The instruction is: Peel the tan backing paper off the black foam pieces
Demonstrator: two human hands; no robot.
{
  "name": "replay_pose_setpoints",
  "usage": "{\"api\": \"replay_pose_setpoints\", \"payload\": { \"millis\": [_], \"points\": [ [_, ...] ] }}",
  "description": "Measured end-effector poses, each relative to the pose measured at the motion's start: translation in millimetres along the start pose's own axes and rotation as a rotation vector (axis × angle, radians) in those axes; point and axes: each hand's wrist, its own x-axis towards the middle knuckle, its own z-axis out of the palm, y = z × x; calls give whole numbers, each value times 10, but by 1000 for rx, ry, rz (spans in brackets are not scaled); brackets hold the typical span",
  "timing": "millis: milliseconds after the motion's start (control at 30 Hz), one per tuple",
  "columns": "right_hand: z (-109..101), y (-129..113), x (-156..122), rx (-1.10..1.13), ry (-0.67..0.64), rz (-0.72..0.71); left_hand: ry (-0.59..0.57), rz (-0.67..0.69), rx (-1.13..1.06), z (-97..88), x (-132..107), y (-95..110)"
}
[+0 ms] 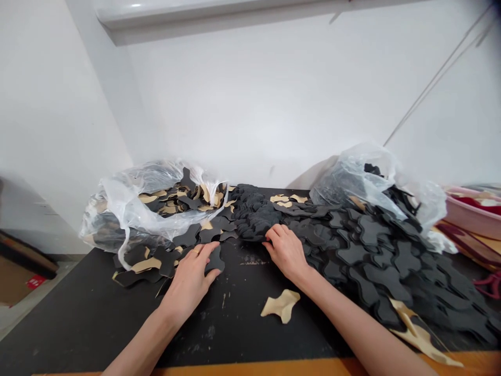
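My left hand has its thumb and fingers around the edges of a flat, dark grey cut-out piece with wavy sides, low over the table. My right hand is closed in a pinch at the front end of a dense row of overlapping black pieces. Its fingertips hide part of the piece they grip. Nearer to me, a single beige cut-out piece of similar wavy shape lies between my forearms.
An open clear plastic bag spills black and beige pieces on the left. Layered black pieces cover the right side, below another plastic bag. A pink basin and pink-handled scissors sit far right. A white wall closes the back.
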Motion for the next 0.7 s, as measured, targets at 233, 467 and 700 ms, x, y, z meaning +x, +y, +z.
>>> {"api": "replay_pose_setpoints", "payload": {
  "millis": [233,467,700],
  "points": [
    [-133,62,-125,489,-220,57,-10,-13,-58,-42,20,-5],
    [-324,41,-522,735,-635,42,-34,-200,-563,-78,14,166],
    [-424,-289,-417,631,-350,64,-140,-322,-977,15,-30,418]
  ]
}}
